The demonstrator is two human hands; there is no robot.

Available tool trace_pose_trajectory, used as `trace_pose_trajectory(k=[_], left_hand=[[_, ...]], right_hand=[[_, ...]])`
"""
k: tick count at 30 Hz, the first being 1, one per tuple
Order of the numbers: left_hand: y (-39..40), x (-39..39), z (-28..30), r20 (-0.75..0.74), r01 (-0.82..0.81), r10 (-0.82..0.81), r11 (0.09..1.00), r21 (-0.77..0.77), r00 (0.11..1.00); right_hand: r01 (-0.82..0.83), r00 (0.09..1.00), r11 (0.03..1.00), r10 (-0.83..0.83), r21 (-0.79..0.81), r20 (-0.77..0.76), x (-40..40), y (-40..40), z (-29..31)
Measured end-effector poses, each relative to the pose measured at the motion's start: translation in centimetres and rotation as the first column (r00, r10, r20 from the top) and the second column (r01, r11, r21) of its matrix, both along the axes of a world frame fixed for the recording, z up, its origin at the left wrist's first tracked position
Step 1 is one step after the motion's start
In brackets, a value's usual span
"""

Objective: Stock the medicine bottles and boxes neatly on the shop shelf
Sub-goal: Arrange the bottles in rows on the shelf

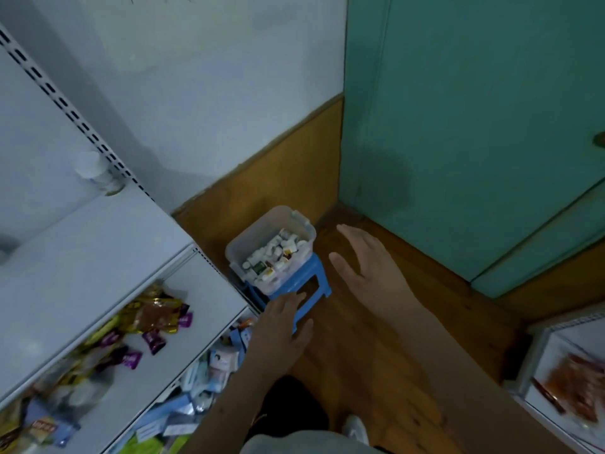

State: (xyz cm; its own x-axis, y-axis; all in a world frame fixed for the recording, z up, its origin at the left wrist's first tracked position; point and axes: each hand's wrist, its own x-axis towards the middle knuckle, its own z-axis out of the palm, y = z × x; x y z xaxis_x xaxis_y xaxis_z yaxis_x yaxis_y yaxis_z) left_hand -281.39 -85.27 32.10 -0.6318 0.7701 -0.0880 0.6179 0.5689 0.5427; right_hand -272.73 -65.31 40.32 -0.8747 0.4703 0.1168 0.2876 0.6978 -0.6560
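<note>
Head view shows the clear tub (296,221) of medicine bottles and boxes (274,253) on a blue stool (314,273) in the corner beside the shop shelf (98,244). Both hands reach toward it, fingers spread, holding nothing: left hand (281,326) over the stool's near edge, right hand (363,263) just right of the tub. Best to take the tub by both sides, lift level, and avoid tipping the stool.

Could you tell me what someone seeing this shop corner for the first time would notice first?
A clear tub packed with small medicine bottles sits on a blue stool in the corner by the green door. Both open hands, left hand and right hand, reach towards it. A lone bottle stands on the white shelf at left.
</note>
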Motion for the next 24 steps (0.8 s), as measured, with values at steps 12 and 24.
trace_pose_trajectory(k=[12,24], left_hand=[[8.7,-16.8,-4.8,0.175,-0.147,0.156,0.987,-0.064,0.972],[10.1,-24.4,-9.5,0.352,-0.341,0.439,0.889,-0.306,0.827]], right_hand=[[-0.161,0.974,0.987,0.159,0.0,0.159,-19.7,9.7,-2.1],[-0.222,0.899,0.968,0.251,-0.121,0.358,-31.3,13.8,-9.1]])
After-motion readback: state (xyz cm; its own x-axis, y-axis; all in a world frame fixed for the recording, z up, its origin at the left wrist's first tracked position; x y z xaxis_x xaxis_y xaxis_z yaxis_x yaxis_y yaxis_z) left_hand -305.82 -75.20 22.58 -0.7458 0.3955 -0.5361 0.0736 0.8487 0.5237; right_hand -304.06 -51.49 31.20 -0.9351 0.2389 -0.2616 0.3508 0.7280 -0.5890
